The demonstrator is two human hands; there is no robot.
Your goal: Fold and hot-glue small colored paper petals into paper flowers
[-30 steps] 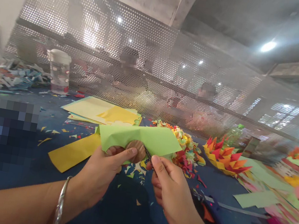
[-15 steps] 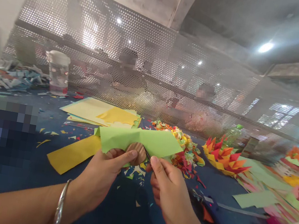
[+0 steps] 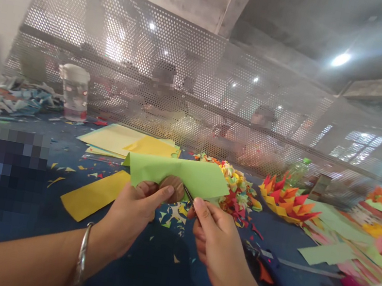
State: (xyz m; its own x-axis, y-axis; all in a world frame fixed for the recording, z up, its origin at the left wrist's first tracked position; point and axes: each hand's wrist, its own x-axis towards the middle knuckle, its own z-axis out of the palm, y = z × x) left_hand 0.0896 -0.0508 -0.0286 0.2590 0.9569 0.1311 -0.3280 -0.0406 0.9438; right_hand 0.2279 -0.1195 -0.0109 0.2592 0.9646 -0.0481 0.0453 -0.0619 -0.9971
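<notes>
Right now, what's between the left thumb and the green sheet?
A round brown disc, pinched against the green sheet by the left hand; it shows in the head view.

The scene is viewed through a single head-worn camera, faced forward and slightly down across a dark blue tabletop (image 3: 153, 274). The left hand (image 3: 137, 207) and right hand (image 3: 214, 231) are shown close, low in the middle, and seen from the wearer's side. Farther off, a perforated screen (image 3: 203, 71) is taken in, its top edge slanted down rightward, and a concrete ceiling (image 3: 306, 35) is included above.
</notes>
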